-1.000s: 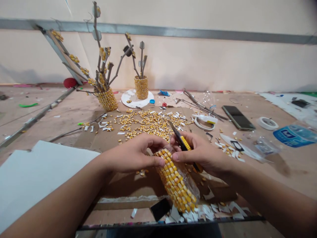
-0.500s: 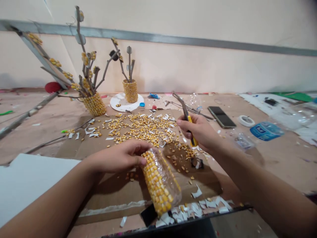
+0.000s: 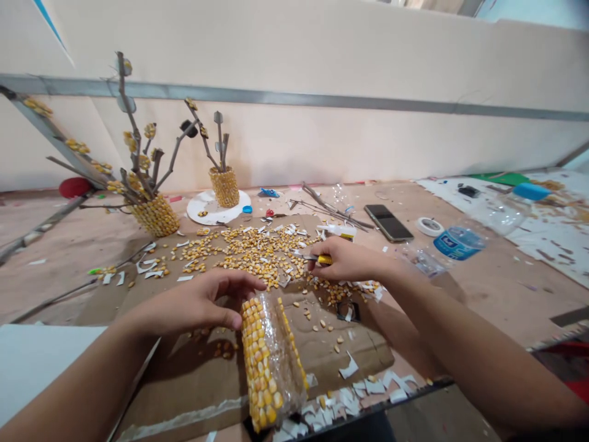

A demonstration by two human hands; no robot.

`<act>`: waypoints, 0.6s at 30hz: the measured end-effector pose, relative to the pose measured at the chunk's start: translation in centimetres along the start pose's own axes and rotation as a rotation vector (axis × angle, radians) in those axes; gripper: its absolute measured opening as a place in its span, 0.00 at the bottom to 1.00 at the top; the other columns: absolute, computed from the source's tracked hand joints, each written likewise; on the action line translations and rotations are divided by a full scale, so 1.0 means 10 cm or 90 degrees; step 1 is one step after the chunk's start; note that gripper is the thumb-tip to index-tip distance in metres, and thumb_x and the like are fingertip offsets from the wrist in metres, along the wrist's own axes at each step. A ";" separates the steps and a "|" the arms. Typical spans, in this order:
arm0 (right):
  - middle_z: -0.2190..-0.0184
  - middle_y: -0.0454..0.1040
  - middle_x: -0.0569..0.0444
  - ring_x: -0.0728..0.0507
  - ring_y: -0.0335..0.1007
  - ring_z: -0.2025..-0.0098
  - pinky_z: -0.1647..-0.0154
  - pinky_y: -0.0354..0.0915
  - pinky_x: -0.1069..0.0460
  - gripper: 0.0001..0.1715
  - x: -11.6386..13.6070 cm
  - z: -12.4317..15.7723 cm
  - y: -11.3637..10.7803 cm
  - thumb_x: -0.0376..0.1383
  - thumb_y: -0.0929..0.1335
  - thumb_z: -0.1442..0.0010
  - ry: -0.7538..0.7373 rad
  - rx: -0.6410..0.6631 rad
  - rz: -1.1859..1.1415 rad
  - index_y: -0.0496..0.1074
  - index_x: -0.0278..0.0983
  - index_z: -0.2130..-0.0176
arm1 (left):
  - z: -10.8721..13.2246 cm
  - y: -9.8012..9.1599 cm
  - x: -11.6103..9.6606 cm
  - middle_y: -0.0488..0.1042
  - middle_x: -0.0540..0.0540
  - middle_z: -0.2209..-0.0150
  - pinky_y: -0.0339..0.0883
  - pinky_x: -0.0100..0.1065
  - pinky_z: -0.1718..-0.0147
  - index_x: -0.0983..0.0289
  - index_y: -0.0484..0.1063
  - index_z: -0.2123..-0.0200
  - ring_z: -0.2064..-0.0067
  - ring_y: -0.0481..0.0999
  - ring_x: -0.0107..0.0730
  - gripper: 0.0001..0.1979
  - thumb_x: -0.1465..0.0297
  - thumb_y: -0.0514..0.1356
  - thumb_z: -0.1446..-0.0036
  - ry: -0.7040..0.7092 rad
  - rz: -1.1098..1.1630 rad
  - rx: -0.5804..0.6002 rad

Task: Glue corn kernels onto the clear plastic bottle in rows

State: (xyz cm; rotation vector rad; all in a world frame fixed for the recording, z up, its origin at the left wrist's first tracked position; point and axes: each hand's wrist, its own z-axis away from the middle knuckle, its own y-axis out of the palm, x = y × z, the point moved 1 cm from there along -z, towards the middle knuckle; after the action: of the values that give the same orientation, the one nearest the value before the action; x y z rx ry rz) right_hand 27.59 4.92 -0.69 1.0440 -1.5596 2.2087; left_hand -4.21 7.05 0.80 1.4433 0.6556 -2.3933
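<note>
My left hand (image 3: 202, 301) is at the far end of a clear plastic bottle piece (image 3: 276, 344) partly covered with rows of corn kernels. Its fingers are spread around that end, and the thumb tip is at the left edge. A bare see-through strip runs between the kernel rows. In my right hand (image 3: 338, 259) is a yellow utility knife (image 3: 324, 259), its blade pointing left over loose corn kernels (image 3: 257, 242). Just behind that hand lies a white tube with a narrow nozzle (image 3: 338, 231). Brown cardboard (image 3: 322, 344) lies beneath the kernels.
Two kernel-covered pots, the larger (image 3: 154, 215) and the smaller (image 3: 224, 187), hold branches at the back left. A phone (image 3: 389, 222), a tape roll (image 3: 430, 226) and a cut blue-labelled bottle piece (image 3: 459, 243) lie right. White scraps (image 3: 350, 402) litter the front edge.
My right hand has lowered, turning the knife from upright to nearly flat, blade leftward. The left thumb has slid off the kernels to the bottle piece's edge. The whole view has shifted.
</note>
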 end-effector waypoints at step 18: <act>0.74 0.78 0.54 0.47 0.69 0.75 0.72 0.58 0.52 0.03 0.01 0.09 -0.15 0.36 0.72 0.45 0.075 0.031 0.125 0.78 0.39 0.68 | -0.07 -0.15 0.09 0.79 0.56 0.60 0.70 0.37 0.61 0.63 0.78 0.56 0.60 0.75 0.37 0.21 0.51 0.66 0.39 0.068 -0.074 -0.261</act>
State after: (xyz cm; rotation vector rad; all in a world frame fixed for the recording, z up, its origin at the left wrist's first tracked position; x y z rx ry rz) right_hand 28.70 4.67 0.61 0.7861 -1.6264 2.4001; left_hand -4.77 8.69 0.04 1.3891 1.2038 -2.1027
